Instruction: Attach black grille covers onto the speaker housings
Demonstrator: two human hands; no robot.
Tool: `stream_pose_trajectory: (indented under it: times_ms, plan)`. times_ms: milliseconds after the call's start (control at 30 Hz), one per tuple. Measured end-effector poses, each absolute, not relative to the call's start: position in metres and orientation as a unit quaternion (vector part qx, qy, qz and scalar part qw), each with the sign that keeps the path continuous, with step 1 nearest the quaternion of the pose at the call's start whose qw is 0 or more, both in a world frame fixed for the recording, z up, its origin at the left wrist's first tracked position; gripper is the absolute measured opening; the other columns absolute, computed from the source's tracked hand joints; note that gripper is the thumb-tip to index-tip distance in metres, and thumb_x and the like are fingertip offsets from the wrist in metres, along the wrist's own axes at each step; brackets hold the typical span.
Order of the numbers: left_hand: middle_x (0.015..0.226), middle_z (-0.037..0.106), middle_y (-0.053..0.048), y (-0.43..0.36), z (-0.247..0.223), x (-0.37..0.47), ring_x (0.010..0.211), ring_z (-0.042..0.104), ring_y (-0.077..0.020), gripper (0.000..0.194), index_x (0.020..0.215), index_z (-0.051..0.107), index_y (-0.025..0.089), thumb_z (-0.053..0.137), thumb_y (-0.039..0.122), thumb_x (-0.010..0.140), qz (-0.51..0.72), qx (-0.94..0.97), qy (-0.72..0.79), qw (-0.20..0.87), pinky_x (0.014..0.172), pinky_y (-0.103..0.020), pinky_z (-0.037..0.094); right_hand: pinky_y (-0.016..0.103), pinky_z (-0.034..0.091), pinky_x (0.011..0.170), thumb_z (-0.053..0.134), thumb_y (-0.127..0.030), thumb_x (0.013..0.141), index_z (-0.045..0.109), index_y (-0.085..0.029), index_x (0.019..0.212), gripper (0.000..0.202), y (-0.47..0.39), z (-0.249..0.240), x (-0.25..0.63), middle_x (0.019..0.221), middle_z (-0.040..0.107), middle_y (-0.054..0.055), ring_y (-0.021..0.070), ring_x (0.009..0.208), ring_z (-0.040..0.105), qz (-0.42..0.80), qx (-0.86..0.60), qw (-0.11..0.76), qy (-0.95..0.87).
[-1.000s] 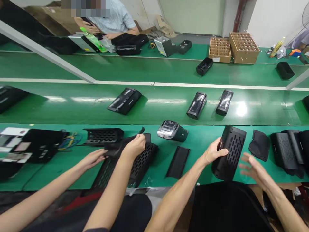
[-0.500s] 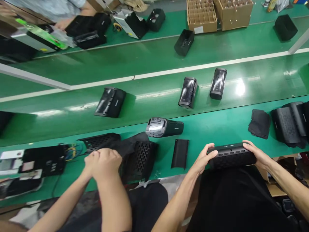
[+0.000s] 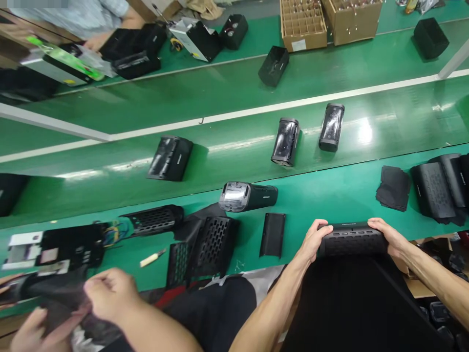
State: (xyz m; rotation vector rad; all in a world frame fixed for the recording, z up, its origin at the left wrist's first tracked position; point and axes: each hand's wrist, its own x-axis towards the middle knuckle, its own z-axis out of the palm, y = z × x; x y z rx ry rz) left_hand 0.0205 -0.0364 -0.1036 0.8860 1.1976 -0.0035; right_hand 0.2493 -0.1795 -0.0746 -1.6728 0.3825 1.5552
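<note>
Near the table's front edge, a black speaker housing (image 3: pixel 353 239) with a row of small slots is held level between both hands. My left hand (image 3: pixel 315 239) grips its left end, thumb on top. At the right end, my right hand (image 3: pixel 388 235) wraps round the corner. A curved black panel (image 3: pixel 273 234) lies on the green table to the left. Beyond it rests another speaker (image 3: pixel 249 196) with a clear-covered end. Thin black sheets (image 3: pixel 393 188) are stacked to the right, beside several black housings (image 3: pixel 434 188).
At the left, a co-worker's hands (image 3: pixel 110 296) hold dark cloth. Perforated black grilles (image 3: pixel 214 244) and a white-handled tool (image 3: pixel 152 258) lie nearby. Speakers (image 3: pixel 286 142) stand on the green belt (image 3: pixel 227 161). Divided cartons (image 3: pixel 304 24) and another person's arm (image 3: pixel 132 19) are beyond.
The housing in my hands has tilted slightly, showing more of its perforated face. The co-worker's hands have moved left and down, now with dark cloth, uncovering the tool and a small grille.
</note>
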Motion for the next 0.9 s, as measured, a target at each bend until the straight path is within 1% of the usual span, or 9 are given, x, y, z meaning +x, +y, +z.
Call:
stream_pose_trajectory:
  times_ms: [167,300,367,433,500,600,733,800,900]
  plan:
    - [0.076,0.057,0.004,-0.031,-0.105,0.028,0.074,0.055,-0.0176,0.044,0.088,0.061,0.023,0.079,0.059,0.069,-0.008,0.386,0.566,0.729,0.066,-0.026,0.040,0.030,0.048,0.057,0.087,-0.058,0.067,0.054,-0.028,0.092,0.051,-0.179,-0.076,0.252,0.069,0.060,-0.005,0.0201,0.063,0.061,0.625,-0.672,0.374,0.135]
    - [0.070,0.053,0.005,-0.026,-0.105,0.034,0.066,0.049,-0.0161,0.042,0.082,0.058,0.023,0.076,0.058,0.068,-0.029,0.369,0.562,0.740,0.062,-0.027,0.036,0.038,0.053,0.057,0.085,-0.069,0.069,0.056,-0.027,0.097,0.058,-0.175,-0.071,0.257,0.075,0.063,-0.001,0.0235,0.064,0.062,0.648,-0.676,0.332,0.114]
    - [0.074,0.056,0.004,-0.027,-0.102,0.034,0.070,0.052,-0.0169,0.043,0.087,0.059,0.023,0.077,0.057,0.067,-0.024,0.367,0.557,0.744,0.065,-0.027,0.039,0.037,0.052,0.058,0.090,-0.067,0.064,0.057,-0.028,0.108,0.068,-0.174,-0.065,0.260,0.082,0.066,0.001,0.0240,0.067,0.063,0.653,-0.673,0.336,0.093]
    - [0.087,0.061,0.002,-0.031,-0.098,0.028,0.081,0.057,-0.0188,0.047,0.098,0.061,0.024,0.078,0.055,0.067,0.005,0.381,0.548,0.745,0.073,-0.028,0.043,0.035,0.052,0.063,0.096,-0.060,0.058,0.055,-0.031,0.123,0.082,-0.176,-0.059,0.261,0.092,0.069,0.001,0.0235,0.075,0.065,0.648,-0.668,0.359,0.068]
    - [0.101,0.064,0.000,-0.036,-0.093,0.019,0.095,0.060,-0.0216,0.054,0.111,0.061,0.025,0.077,0.056,0.070,0.050,0.414,0.521,0.745,0.084,-0.031,0.045,0.033,0.052,0.071,0.098,-0.055,0.057,0.051,-0.033,0.130,0.090,-0.181,-0.052,0.260,0.101,0.069,0.001,0.0232,0.084,0.066,0.626,-0.670,0.399,0.021]
    - [0.114,0.065,-0.004,-0.040,-0.088,0.003,0.105,0.059,-0.0261,0.064,0.124,0.059,0.025,0.076,0.060,0.074,0.093,0.477,0.449,0.750,0.095,-0.036,0.046,0.034,0.050,0.083,0.095,-0.052,0.063,0.053,-0.031,0.131,0.082,-0.190,-0.043,0.256,0.111,0.066,0.002,0.0248,0.096,0.064,0.571,-0.688,0.436,-0.096]
    - [0.129,0.061,-0.008,-0.038,-0.084,-0.006,0.115,0.057,-0.0303,0.079,0.137,0.055,0.024,0.079,0.064,0.073,0.087,0.511,0.399,0.757,0.103,-0.040,0.044,0.037,0.048,0.092,0.093,-0.054,0.066,0.054,-0.029,0.131,0.080,-0.195,-0.034,0.253,0.119,0.063,0.004,0.0279,0.107,0.061,0.527,-0.711,0.422,-0.197]
    - [0.124,0.062,-0.007,-0.039,-0.082,-0.002,0.113,0.058,-0.0305,0.077,0.135,0.055,0.024,0.079,0.064,0.073,0.095,0.500,0.411,0.756,0.103,-0.040,0.044,0.037,0.048,0.094,0.092,-0.055,0.067,0.054,-0.029,0.132,0.080,-0.196,-0.032,0.253,0.123,0.062,0.006,0.0285,0.109,0.060,0.515,-0.717,0.415,-0.218]
    - [0.108,0.064,-0.004,-0.041,-0.081,0.005,0.104,0.058,-0.0296,0.068,0.125,0.059,0.026,0.081,0.062,0.071,0.101,0.481,0.429,0.758,0.096,-0.040,0.045,0.040,0.049,0.097,0.091,-0.057,0.069,0.053,-0.028,0.132,0.080,-0.198,-0.035,0.258,0.124,0.061,0.007,0.0300,0.111,0.060,0.515,-0.724,0.395,-0.233]
